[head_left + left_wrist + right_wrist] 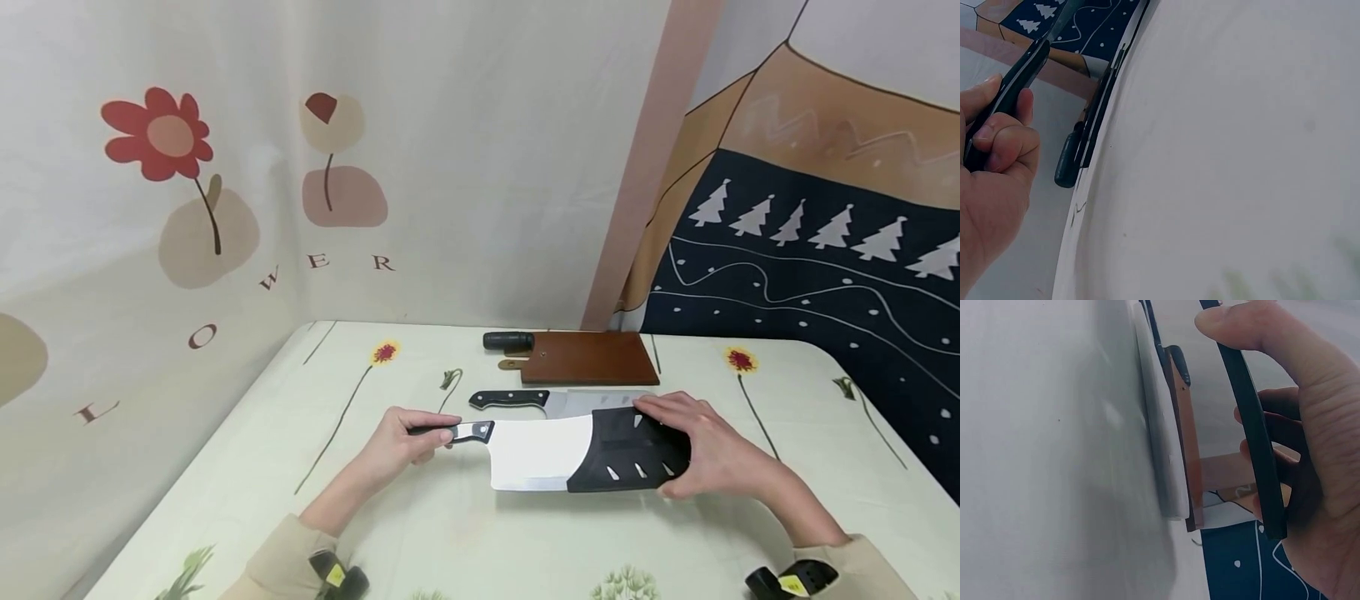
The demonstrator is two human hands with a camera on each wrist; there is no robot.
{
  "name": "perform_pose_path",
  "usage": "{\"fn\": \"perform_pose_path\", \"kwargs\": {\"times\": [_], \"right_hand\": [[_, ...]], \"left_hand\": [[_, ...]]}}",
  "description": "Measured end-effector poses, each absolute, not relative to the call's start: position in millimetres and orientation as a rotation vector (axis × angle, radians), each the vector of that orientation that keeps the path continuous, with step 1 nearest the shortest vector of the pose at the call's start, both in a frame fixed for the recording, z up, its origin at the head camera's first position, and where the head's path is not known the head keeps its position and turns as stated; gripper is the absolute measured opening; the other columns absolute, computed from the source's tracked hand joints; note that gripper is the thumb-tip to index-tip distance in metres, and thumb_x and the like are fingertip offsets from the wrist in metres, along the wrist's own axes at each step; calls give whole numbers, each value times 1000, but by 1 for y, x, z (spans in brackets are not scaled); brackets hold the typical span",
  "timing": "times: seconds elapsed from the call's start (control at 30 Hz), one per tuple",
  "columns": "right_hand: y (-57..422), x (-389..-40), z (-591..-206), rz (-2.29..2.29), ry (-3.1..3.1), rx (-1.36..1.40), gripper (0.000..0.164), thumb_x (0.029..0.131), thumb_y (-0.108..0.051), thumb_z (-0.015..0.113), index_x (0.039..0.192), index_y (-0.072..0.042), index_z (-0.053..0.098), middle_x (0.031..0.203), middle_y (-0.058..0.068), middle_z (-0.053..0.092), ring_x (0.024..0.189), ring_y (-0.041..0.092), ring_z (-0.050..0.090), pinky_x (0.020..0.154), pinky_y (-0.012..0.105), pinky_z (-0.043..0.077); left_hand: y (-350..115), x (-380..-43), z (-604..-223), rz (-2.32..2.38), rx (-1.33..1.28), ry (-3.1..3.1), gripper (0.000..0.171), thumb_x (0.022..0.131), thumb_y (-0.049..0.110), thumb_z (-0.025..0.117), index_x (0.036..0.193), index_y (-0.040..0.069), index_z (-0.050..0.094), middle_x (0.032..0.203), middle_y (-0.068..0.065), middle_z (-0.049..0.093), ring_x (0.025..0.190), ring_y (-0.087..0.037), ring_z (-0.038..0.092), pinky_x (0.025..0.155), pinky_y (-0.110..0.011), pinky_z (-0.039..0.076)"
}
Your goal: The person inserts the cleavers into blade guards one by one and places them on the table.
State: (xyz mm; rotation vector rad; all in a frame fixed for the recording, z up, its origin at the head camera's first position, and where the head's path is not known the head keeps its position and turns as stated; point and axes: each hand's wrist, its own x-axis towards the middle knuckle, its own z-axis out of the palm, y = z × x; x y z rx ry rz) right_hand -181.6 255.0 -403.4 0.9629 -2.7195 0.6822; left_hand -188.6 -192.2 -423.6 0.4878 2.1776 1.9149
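A cleaver (pixel 536 450) with a bright wide blade is held up over the table by both hands. My left hand (pixel 408 437) grips its black handle, thumb along the near side; the left wrist view shows the fingers curled round that handle (pixel 1019 75). Over the outer part of the blade sits a black slotted blade cover (pixel 630 450). My right hand (pixel 708 446) holds the cover's far end between thumb and fingers, and the right wrist view shows the cover (pixel 1257 437) edge-on. Behind the cleaver lies a second knife (pixel 510 400) with a riveted black handle, its blade partly hidden.
Farther back on the flower-printed table cloth (pixel 420 542) lies a brown leather sheath (pixel 592 358), with a black handle (pixel 508 341) at its left end. A pale printed curtain (pixel 465 167) hangs behind the table, and a dark tree-patterned cloth (pixel 810 275) at the right.
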Motion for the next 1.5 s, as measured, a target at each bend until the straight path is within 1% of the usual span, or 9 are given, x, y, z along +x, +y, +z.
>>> {"fn": "perform_pose_path", "kwargs": {"times": [0.13,0.27,0.47,0.63,0.8,0.97,1.17,1.33,1.5], "right_hand": [[255,-182,-403,691,-2720,963,103,49,-34,98,140,-5,60,133,7,63,117,26,52,90,52,42],[255,-182,-404,676,-2709,977,102,49,-34,98,140,-5,61,133,6,63,117,25,53,90,49,42],[254,-183,-405,674,-2717,986,102,49,-34,98,140,-7,61,134,5,63,117,25,53,90,48,41],[252,-184,-406,709,-2724,997,102,50,-34,98,141,-7,60,138,8,63,120,27,52,91,50,41],[252,-183,-406,737,-2691,1010,103,50,-34,99,142,-10,60,138,8,62,120,22,51,90,46,40],[253,-178,-404,743,-2711,1050,104,48,-36,99,142,-14,60,138,5,63,123,22,49,91,47,42],[250,-178,-399,727,-2786,1053,103,50,-34,98,143,-14,60,138,2,62,125,25,49,93,51,43],[248,-179,-398,700,-2788,1064,100,50,-32,96,142,-13,61,139,2,62,127,29,49,93,49,42],[244,-182,-397,739,-2785,1068,99,53,-35,97,142,-11,60,139,6,61,126,34,49,93,54,43]], "left_hand": [[-191,-188,-423,1912,480,2188,32,94,2,71,120,-16,67,80,-5,72,52,-9,34,52,-22,30],[-192,-189,-422,1902,459,2174,31,92,0,72,119,-15,68,78,-8,70,52,-10,35,51,-22,31],[-196,-193,-415,1803,427,2207,33,88,3,77,119,-9,72,63,-3,53,52,-11,38,51,-23,32],[-201,-198,-407,1733,500,2223,33,89,3,76,119,-8,72,61,-1,46,52,-10,34,51,-22,28],[-204,-206,-398,1707,597,2197,32,89,0,75,119,-11,71,65,-2,49,53,-8,33,51,-21,28],[-200,-212,-396,1638,637,2172,30,90,3,76,118,-6,74,65,-1,51,52,-9,33,51,-21,28],[-196,-207,-403,1706,583,2137,30,89,0,75,117,-9,72,68,-4,53,52,-9,34,51,-21,29],[-196,-204,-409,1756,550,2129,30,89,-1,75,118,-10,72,67,-5,52,53,-9,34,52,-21,30],[-186,-199,-408,1796,494,2111,34,91,0,73,123,-11,68,76,-15,58,53,-11,34,52,-22,30]]}}
